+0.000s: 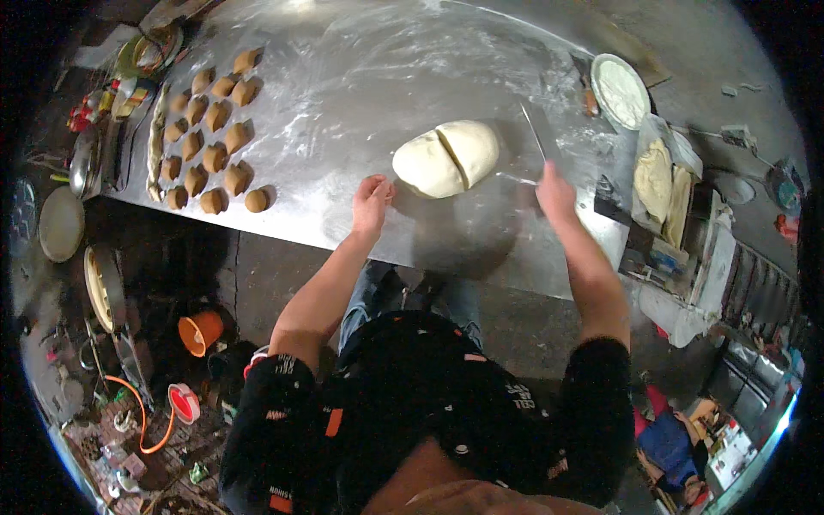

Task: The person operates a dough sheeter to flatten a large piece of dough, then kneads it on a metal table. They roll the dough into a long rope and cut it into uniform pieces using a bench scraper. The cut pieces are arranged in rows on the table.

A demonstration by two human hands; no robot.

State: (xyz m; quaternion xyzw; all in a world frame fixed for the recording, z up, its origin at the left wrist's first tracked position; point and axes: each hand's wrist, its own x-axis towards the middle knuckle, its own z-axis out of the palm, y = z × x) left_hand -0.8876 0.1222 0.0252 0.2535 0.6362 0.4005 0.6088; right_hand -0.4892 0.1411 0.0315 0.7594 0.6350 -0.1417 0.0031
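Metal, dusted with white, the table (326, 129) carries a pale dough mass (439, 160), split crosswise by a groove, lying between the hands. The left hand (373, 203), fingers curled, sits just beside it; whether it pinches anything, I cannot tell. The right hand (556, 190), farther off, grips a thin-bladed tool (533, 133).

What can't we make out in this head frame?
All head view:
- Handle of the blade: covered by the right hand.
- Left hand: palm hidden by its curled fingers.
- Dough: underside hidden against the metal table.
- Feet: blocked by the black shirt.
- Lower-left clutter: small, blurred.
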